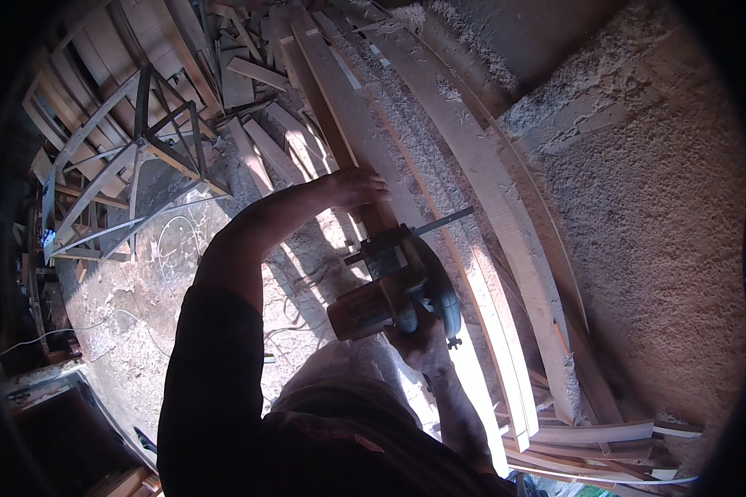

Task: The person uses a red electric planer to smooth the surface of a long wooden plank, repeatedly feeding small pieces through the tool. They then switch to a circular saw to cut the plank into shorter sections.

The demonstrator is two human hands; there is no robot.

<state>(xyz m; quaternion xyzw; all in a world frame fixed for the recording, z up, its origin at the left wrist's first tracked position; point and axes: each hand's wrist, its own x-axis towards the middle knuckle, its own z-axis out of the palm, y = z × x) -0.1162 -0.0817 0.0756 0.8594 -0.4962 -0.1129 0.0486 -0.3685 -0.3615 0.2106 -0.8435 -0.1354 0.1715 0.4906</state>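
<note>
A dark circular saw sits on a long, narrow wooden board in front of my body, its motor housing pointing left. My right hand is wrapped around the saw's rear handle. A thin metal guide bar sticks out from the saw toward the right. Just ahead of the saw, my left hand grips the wooden board, fingers bent over its top. The board runs away from me toward the upper left. The saw body hides the blade and the cut.
Long planks lie alongside on the right, dusted with shavings. Beyond them spreads a thick bed of sawdust. A metal-and-wood frame stands at far left, near stacked boards. Offcuts are piled ahead; a thin cable crosses the floor.
</note>
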